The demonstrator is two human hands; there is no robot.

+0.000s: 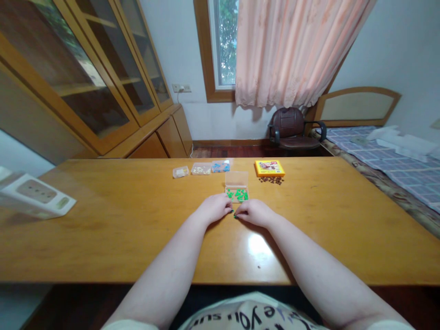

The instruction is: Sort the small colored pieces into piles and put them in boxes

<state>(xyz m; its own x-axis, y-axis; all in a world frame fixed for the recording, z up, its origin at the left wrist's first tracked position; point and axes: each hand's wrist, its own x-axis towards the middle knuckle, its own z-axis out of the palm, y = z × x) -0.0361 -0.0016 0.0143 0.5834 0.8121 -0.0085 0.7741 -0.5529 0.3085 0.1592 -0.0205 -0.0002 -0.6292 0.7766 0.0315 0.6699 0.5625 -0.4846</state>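
Note:
My left hand (213,208) and my right hand (254,212) rest on the wooden table (103,220), knuckles up, fingertips meeting at a small dark green piece (234,214). Both hands have their fingers curled in a pinch around it. Just beyond the fingertips lies a small clear plastic box (236,179) with its lid up, holding several bright green pieces (238,195). What exactly sits between the fingers is too small to name.
Farther back stand three small clear boxes (201,168), one with blue pieces (220,166). A yellow box (269,167) with dark brown pieces (271,180) beside it lies at the right. A white carton (32,197) sits at the left edge. Chair, bed and cabinet surround the table.

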